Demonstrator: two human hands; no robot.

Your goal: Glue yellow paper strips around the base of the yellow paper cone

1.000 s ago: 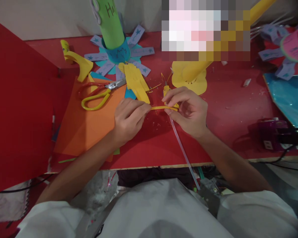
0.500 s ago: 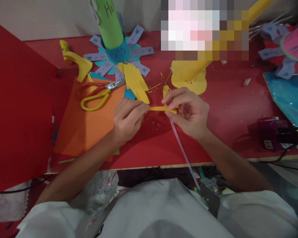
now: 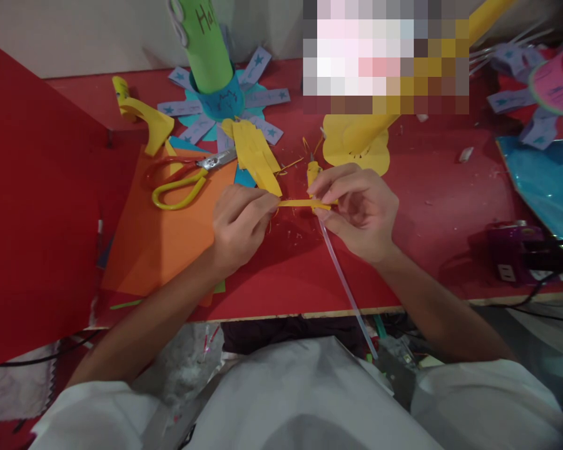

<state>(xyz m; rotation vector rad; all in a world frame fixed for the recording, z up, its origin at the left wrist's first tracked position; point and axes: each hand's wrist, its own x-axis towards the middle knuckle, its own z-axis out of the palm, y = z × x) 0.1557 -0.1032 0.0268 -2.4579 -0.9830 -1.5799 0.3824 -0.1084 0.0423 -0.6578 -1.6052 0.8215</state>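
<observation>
A thin yellow paper strip (image 3: 300,203) stretches level between both hands above the red table (image 3: 431,187). My left hand (image 3: 241,225) pinches its left end with thumb and fingers closed. My right hand (image 3: 356,209) pinches the right end, fingers curled over it. A clear glue stick (image 3: 344,284) runs from under my right hand toward my body. Yellow-handled scissors (image 3: 187,178) lie on the orange paper sheet (image 3: 164,231) left of my left hand.
A green tube on a blue-and-purple paper flower (image 3: 220,94) stands at the back. Yellow paper cutouts (image 3: 256,153) lie beside it, and a yellow flower base (image 3: 356,147) sits behind my right hand. A large red sheet (image 3: 32,206) stands at left. A purple device (image 3: 516,247) sits at right.
Both hands keep their pinch on the strip. My right hand's fingers have shifted slightly along its right end; the strip sits a little straighter.
</observation>
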